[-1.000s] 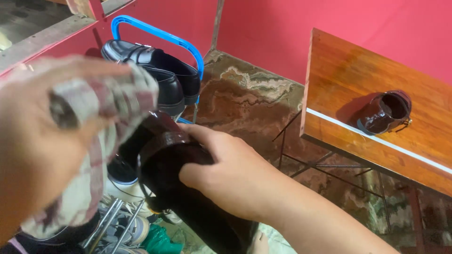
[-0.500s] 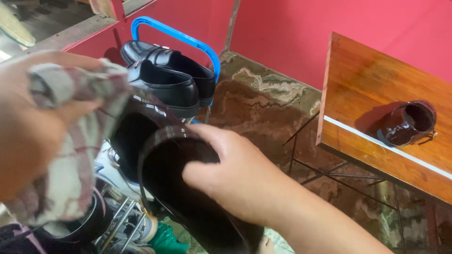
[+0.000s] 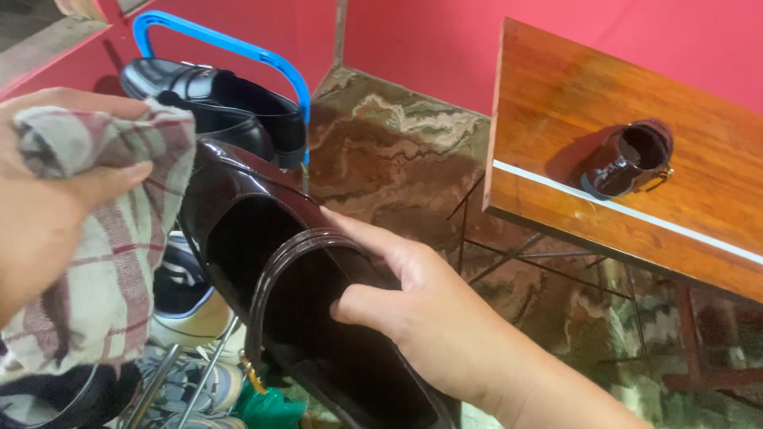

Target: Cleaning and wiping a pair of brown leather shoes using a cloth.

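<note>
The left hand (image 3: 40,206) has lifted its bunched plaid cloth (image 3: 103,262) clear of the glossy dark shoe (image 3: 270,254), now bare and steadied by the right hand (image 3: 413,310) over the shoe rack (image 3: 230,56), its mate (image 3: 628,159) waiting on the table (image 3: 556,103).

Glossy dark-brown shoe (image 3: 270,262) at centre. Cream cloth (image 3: 103,262) with maroon plaid lines at left. Shiny black loafers (image 3: 214,103) on a blue-framed rack (image 3: 230,49), upper left. Matching dark-brown shoe (image 3: 628,159) on a warm orange-brown wooden surface (image 3: 572,103) crossed by a white stripe, right. Pinkish-red wall (image 3: 437,40) on top. Marbled brown, cream and green floor (image 3: 397,159).
</note>
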